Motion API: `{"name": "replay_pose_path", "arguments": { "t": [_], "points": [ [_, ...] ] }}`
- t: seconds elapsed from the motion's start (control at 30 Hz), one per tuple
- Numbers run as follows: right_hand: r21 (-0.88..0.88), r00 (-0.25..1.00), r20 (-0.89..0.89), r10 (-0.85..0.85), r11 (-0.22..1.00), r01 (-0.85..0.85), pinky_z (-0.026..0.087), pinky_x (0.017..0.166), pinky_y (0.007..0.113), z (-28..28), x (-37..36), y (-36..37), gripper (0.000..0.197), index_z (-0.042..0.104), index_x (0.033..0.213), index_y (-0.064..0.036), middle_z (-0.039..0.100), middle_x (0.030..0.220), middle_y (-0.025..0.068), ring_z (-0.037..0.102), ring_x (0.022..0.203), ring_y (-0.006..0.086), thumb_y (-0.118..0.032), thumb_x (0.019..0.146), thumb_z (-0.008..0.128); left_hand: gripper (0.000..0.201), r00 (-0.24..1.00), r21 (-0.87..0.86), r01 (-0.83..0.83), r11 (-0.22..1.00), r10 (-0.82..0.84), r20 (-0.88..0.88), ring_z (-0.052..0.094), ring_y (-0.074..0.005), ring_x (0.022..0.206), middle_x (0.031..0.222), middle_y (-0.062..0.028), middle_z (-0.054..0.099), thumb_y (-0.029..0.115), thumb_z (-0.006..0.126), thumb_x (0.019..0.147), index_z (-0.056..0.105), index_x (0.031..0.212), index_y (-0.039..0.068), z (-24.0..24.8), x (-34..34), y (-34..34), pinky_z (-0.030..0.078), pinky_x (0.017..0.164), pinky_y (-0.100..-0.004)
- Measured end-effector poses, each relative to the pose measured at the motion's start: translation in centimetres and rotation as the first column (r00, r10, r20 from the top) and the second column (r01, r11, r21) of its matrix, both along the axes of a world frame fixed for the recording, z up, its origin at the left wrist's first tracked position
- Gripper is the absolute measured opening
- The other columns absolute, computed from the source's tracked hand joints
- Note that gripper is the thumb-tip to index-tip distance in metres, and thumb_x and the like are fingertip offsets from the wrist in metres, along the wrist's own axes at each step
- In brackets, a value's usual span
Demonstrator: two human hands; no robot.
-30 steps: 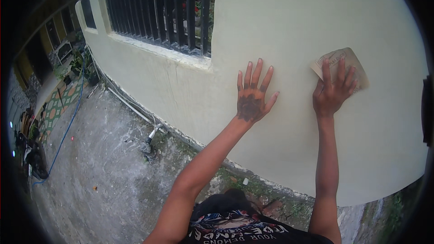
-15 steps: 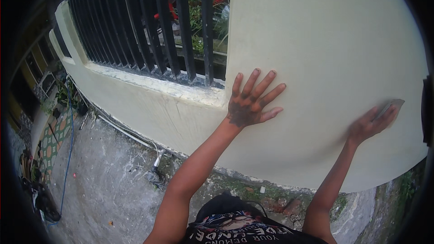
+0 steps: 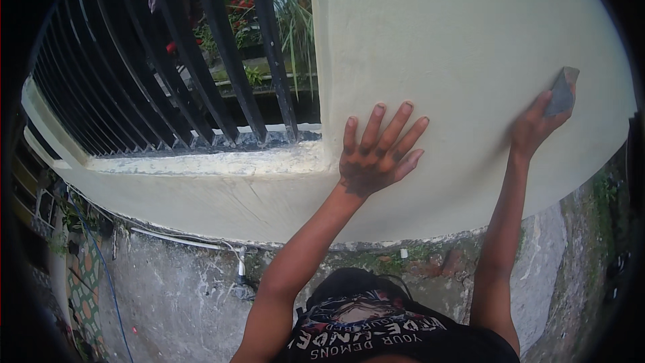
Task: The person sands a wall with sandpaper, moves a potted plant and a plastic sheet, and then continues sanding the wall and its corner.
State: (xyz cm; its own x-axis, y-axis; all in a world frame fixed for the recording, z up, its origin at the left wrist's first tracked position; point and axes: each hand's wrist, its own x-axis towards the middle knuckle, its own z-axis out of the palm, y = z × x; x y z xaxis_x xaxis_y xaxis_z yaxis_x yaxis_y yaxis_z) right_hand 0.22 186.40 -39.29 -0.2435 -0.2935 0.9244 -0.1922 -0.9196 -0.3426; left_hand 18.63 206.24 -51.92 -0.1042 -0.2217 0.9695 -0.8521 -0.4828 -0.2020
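Observation:
My left hand (image 3: 376,158) lies flat on the cream wall (image 3: 443,47), fingers spread, just right of the window opening's lower corner. Dark marks cover the back of that hand. Farther right, my right hand (image 3: 534,128) holds a folded piece of grey sandpaper (image 3: 560,96) against the same wall. Its fingers are partly hidden behind the sheet, whose upper corner sticks out past them.
Black metal bars (image 3: 222,54) fill the window opening at the left, above a rough white sill (image 3: 215,164). Plants show behind the bars. Below the wall, a white pipe (image 3: 181,237) and a blue hose (image 3: 111,282) lie along the concrete ground (image 3: 175,289).
My right hand has gone up the wall with the sandpaper, which now points more upward. My left hand stays pressed in place. The whole view has turned and shifted.

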Motion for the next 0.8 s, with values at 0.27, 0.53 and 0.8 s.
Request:
{"name": "replay_pose_path", "arguments": {
  "t": [0.27, 0.53, 0.8],
  "points": [
    [-0.33, 0.932, -0.205, -0.299, 0.917, 0.222, 0.001, 0.121, 0.056, 6.5, 5.7, 6.5, 0.056, 0.032, 0.157, -0.0213, 0.024, 0.164, 0.0101, 0.013, 0.153, 0.0386, -0.026, 0.102, 0.045, 0.059, 0.993, 0.006, 0.117, 0.993, -0.117, 0.0, 0.031, -0.0264, 0.147, 0.154, 0.0051, 0.044, 0.054, 0.056, 0.091, 0.049, 0.146, 0.032, -1.5, -0.3, 0.3, 0.014, 0.124, -0.0508],
    [-0.513, 0.803, -0.489, -0.341, 0.857, 0.051, 0.002, 0.121, 0.062, -10.6, 5.9, 6.8, 0.05, 0.054, 0.143, -0.0322, 0.036, 0.159, 0.0066, 0.021, 0.151, 0.0402, -0.045, 0.094, 0.056, 0.049, 0.95, -0.07, 0.281, 0.957, -0.288, -0.118, 0.034, -0.0356, 0.146, 0.151, -0.0091, 0.049, 0.032, 0.054, 0.097, 0.051, 0.143, 0.016, -2.1, 0.1, 0.6, 0.018, 0.121, -0.0492],
    [-0.476, 0.813, -0.475, -0.338, 0.875, 0.086, 0.009, 0.12, 0.063, -18.5, -4.7, -4.5, 0.048, 0.052, 0.142, -0.0236, 0.035, 0.159, 0.0119, 0.021, 0.15, 0.0446, -0.04, 0.097, 0.052, 0.064, 0.991, -0.099, 0.058, 0.993, -0.07, -0.117, 0.022, -0.0416, 0.15, 0.156, -0.0167, 0.039, 0.052, 0.058, 0.091, 0.049, 0.146, 0.019, -1.2, -1.9, -1.0, 0.009, 0.122, -0.0555]
  ]
}}
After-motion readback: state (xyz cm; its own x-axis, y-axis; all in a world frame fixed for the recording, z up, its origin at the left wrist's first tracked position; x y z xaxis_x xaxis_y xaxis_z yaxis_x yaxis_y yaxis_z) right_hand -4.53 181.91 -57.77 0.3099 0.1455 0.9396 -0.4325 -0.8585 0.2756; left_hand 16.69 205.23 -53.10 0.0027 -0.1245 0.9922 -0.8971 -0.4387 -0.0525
